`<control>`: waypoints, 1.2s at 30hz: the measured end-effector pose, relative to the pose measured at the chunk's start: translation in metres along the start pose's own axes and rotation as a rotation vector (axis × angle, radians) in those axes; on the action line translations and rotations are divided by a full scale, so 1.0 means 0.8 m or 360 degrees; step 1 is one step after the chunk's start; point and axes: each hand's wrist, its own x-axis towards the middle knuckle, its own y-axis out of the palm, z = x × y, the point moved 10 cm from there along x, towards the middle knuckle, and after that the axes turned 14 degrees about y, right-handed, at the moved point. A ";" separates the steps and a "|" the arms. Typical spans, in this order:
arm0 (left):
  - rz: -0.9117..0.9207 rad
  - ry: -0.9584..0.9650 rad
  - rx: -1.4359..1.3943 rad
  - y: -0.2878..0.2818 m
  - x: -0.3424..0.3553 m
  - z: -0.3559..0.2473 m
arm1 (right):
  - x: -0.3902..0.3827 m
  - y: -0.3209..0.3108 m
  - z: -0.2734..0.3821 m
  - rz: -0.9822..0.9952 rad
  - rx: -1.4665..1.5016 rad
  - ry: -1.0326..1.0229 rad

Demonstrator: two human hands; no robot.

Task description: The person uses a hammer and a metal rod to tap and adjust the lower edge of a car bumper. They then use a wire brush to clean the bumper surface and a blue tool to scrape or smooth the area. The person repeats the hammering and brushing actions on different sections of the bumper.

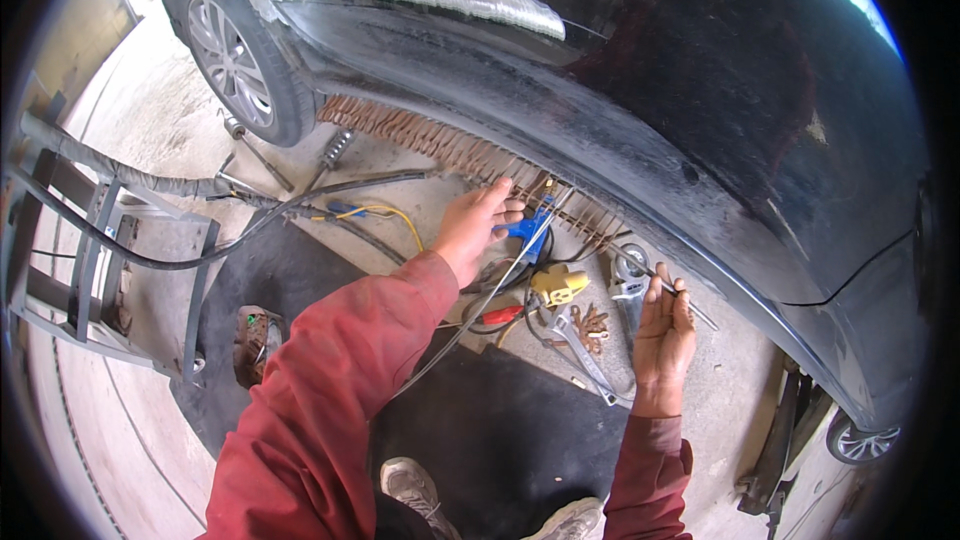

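Observation:
Along the lower edge of the dark car door runs a row of brown wavy metal tabs (420, 135). My left hand (478, 228) is at this row with fingers apart, beside a blue tool (532, 227); whether it touches either is unclear. A thin metal rod (703, 316) lies across the fingers of my right hand (664, 340), palm up and fingers closed around it. Between my hands are a yellow block with openings (558, 285), a red handle (502, 315), rusty chain links (592, 328), a silver tool (588, 358) and a grey metal tool with a round end (631, 272).
The dark car (660, 90) fills the far side, its wheel (232, 55) at the left. A metal frame (100, 260) with a thick cable (150, 180) stands left. A black mat (480, 440) lies beneath my shoes. Dark metal beams (778, 440) lie at the right.

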 end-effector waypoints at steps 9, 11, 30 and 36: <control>0.0019 0.0092 0.0077 0.001 0.002 -0.002 | -0.003 0.001 0.001 -0.0038 0.0004 -0.0010; 0.0024 0.0109 0.0084 0.000 0.003 -0.001 | -0.002 0.001 0.000 -0.0059 0.0006 -0.0003; 0.0000 0.0134 0.0126 -0.007 0.003 -0.003 | 0.006 0.026 -0.020 0.0068 -0.0040 0.0040; 0.0073 0.0175 0.0047 -0.004 0.007 -0.009 | 0.005 0.028 -0.020 0.0045 -0.0038 0.0056</control>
